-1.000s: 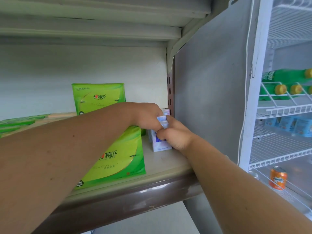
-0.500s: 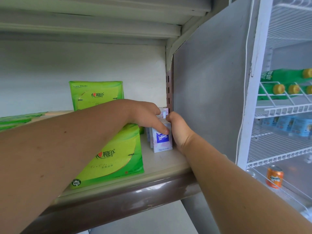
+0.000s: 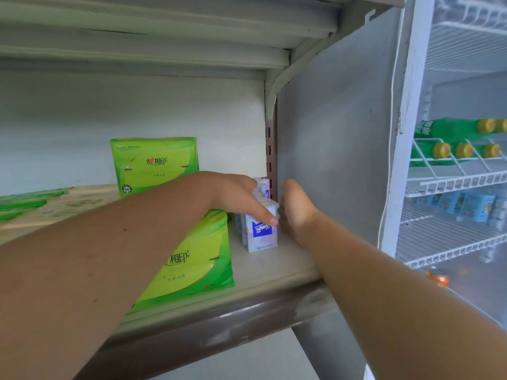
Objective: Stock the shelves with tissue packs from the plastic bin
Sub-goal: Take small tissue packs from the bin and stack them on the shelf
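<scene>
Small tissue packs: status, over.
Left hand rests atop small tissue packs, right hand flat beside them. Packs upright on shelf by side panel. Green pack leans alongside.

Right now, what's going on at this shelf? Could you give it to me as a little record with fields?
Place: shelf beside a drinks cooler
Small tissue packs: upright row at the shelf's right end
Left hand: lies over the row, thumb pressing the front pack
Right hand: flat along the row's right side, apparently touching
Rear green pack: upright
Front green pack: tilted, partly behind the left arm
Cooler contents: green bottles, orange can
</scene>
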